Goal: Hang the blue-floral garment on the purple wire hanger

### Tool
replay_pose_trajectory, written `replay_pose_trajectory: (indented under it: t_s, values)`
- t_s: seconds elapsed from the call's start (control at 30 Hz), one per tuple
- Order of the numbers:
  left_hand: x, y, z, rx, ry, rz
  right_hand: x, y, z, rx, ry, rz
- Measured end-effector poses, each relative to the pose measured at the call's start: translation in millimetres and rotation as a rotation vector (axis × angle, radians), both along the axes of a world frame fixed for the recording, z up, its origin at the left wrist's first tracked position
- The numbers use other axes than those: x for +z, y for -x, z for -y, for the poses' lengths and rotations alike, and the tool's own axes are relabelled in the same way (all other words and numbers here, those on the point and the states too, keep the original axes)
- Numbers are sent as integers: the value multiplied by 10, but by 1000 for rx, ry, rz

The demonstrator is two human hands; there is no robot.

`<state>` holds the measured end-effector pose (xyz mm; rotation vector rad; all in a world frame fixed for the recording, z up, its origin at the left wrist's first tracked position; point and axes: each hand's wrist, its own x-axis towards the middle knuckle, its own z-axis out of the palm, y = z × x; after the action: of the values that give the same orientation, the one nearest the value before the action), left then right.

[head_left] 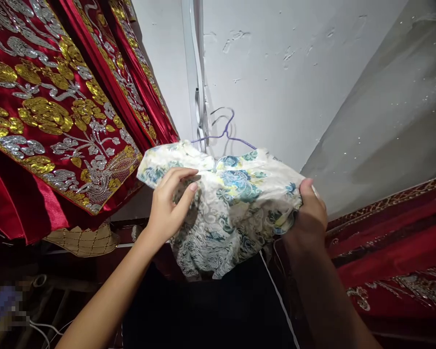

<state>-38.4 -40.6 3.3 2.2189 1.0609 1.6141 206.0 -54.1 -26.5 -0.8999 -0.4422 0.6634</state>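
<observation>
A: Where is the shirt [236,186]?

B: In front of the person, by the wall [276,72]; the purple hanger [226,133] goes in at its neck, I think to make the shoulders sit wide.

A: Is it hooked on something?

B: I can't tell; the bent end shows, but I see nothing clearly under it.

A: What about the right hand [310,208]?

B: Its grip is closed on the right edge of the shirt; the thumb is on top and the fingers are tucked behind; that likely helps hold that side out.

A: And the left hand [169,198]?

B: Its grip is open; thumb and finger are apart, over the front near the neck; I can't tell if they touch it.

A: And the red cloth [76,121]?

B: It hangs on the left; no hand is on it.
</observation>
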Motion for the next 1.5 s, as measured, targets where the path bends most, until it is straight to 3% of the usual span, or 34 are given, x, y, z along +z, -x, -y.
replay_pose_trajectory:
  t_s: [0.1,0.17,0.2,0.27,0.33,0.4,0.43,0.53,0.6,0.63,0.7,0.77,0.83,0.97,1.03,1.1,1.17,1.27,1.4,1.5]
  values:
    - [-25,11,10,-124,179,183,-167,91,171,-125,-51,40]
    - [-55,-9,-9,-230,331,288,-342,181,402,-28,-133,324]
    - [-78,-25,-18,-281,407,342,-423,230,530,80,-205,537]
    - [-135,-49,-11,-370,599,484,-530,314,750,461,-324,925]
    - [-191,-30,53,-440,844,630,-558,345,850,859,-374,1175]
    - [-228,62,190,-476,1064,688,-548,293,800,1083,-356,1289]
    - [-234,136,282,-486,1152,654,-543,238,725,1098,-322,1312]
    - [-179,422,593,-476,1274,286,-552,24,402,835,-130,1289]
    - [-77,609,753,-385,1177,-39,-562,-75,190,682,-25,1296]
    - [-12,687,798,-319,1083,-162,-561,-94,106,670,-9,1311]
    - [123,807,799,-187,882,-298,-538,-77,-6,780,-25,1337]
    - [230,879,698,-75,701,-319,-483,-21,-54,921,-35,1298]
    - [276,906,546,62,483,-230,-392,25,-84,971,-31,1224]
    - [145,809,326,327,-120,-88,-105,-6,-303,764,39,965]
    - [-11,688,308,304,-336,-103,49,-74,-518,617,63,798]
    - [-201,532,317,172,-270,-160,158,-155,-736,494,14,676]
    - [-403,365,301,37,51,-248,191,-231,-875,390,-64,578]
    - [-710,150,170,-49,478,-369,81,-320,-853,335,-74,460]
    - [-1132,-32,-39,-38,569,-456,-212,-429,-607,395,47,397]
    - [-1426,-129,-19,-48,624,-474,-370,-541,-549,407,100,421]
